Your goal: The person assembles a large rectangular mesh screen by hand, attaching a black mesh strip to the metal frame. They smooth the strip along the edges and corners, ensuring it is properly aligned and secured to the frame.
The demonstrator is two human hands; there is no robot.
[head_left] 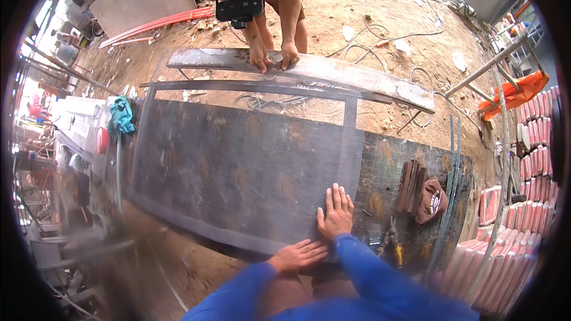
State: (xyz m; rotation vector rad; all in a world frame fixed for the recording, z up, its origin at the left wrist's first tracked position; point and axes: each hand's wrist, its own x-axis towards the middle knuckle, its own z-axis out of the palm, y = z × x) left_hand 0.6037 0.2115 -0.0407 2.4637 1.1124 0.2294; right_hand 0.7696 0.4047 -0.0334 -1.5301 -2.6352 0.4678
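Note:
Dark wire mesh (pixel 244 172) lies over a rectangular frame (pixel 351 113) on a worn dark tabletop (pixel 375 196). My left hand (pixel 299 255) rests flat on the mesh at its near edge, fingers stretched out and pointing right. Just beyond it, my right hand (pixel 336 213) is open with its palm down on the mesh close to the right end. Neither hand holds anything. Across the table, a co-worker's two hands (pixel 275 59) are at a long, pale-stained plank (pixel 351 74), beside the frame's far bar. What their fingers grip is hard to make out.
To the right lie yellow-handled pliers (pixel 391 245), brown strips (pixel 411 186), a brown cloth cap (pixel 431 200) and thin metal strips (pixel 450 193). Stacked red-and-white packs (pixel 502 255) stand beyond. A teal cloth (pixel 121 115) hangs at left. Cables (pixel 364 50) cross the dirt ground.

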